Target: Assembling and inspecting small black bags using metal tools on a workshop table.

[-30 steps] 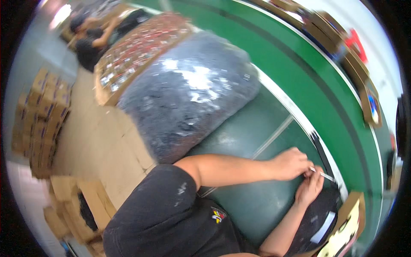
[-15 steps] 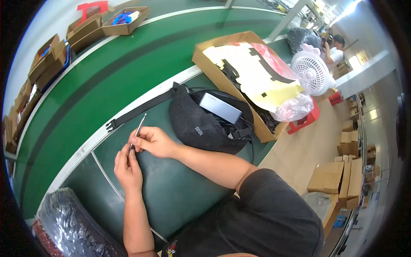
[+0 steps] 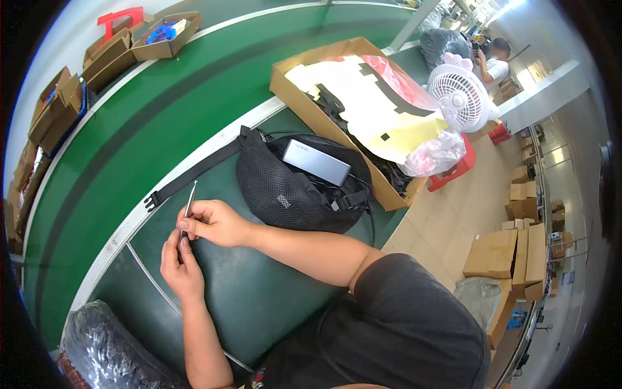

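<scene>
A slim metal tool with a small tip slants upward from between my fingers; its exact kind cannot be made out. My right hand pinches its middle between thumb and fingers. Just below, my left hand closes on the lower end, which the fingers mostly cover. Right of both hands, a black mesh waist bag lies on the dark green work surface. A silver-grey rectangular block rests on top of it. From the bag, a black strap stretches left to a plastic buckle.
Beyond the bag stands a cardboard box holding yellow sheets and plastic bags. A white fan is behind it, with a person farther back. A green conveyor belt curves past. At lower left lies a plastic-wrapped bundle.
The view has shifted slightly, so most of the scene sits a little farther left. Both hands keep their grip on the metal tool, almost in the same pose.
</scene>
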### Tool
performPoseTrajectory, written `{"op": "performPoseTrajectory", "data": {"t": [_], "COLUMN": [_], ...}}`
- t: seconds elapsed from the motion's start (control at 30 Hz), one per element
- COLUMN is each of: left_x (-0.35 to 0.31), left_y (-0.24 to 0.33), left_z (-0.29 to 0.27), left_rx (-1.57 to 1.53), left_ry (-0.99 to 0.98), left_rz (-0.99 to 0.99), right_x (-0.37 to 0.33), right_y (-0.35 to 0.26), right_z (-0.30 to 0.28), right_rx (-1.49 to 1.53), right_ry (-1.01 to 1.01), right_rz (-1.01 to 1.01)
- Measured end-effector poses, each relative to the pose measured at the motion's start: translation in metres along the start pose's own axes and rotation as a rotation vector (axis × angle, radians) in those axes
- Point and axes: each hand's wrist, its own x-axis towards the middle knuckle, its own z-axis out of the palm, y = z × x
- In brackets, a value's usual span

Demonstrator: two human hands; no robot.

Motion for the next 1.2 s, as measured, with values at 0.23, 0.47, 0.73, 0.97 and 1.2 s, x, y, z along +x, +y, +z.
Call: {"op": "performPoseTrajectory", "data": {"t": [0.23, 0.47, 0.73, 0.97, 1.2], "left_x": [0.0024, 0.0006, 0.0013, 0.0007, 0.0008], "left_y": [0.0024, 0.0011, 0.0021, 0.0016, 0.0005], "left_z": [0.0032, -0.0006, 0.0028, -0.0022, -0.0016], "left_rx": [-0.005, -0.026, -0.023, 0.007, -0.002], "left_ry": [0.07, -0.017, 0.056, -0.026, -0.023], "left_rz": [0.089, -0.006, 0.066, 0.026, 0.023], "right_x": [0.0013, 0.0001, 0.0006, -0.0002, 0.0009], "right_y": [0.0004, -0.0016, 0.0, -0.0038, -0.0031], "right_z": [0.0009, 0.0006, -0.0001, 0.0013, 0.001], "right_rx": [-0.018, -0.047, -0.034, -0.032, -0.075], "right_ry": [-0.005, -0.013, -0.007, 0.0, 0.007], "right_rz": [-0.013, -0.03, -0.006, -0.022, -0.05]}}
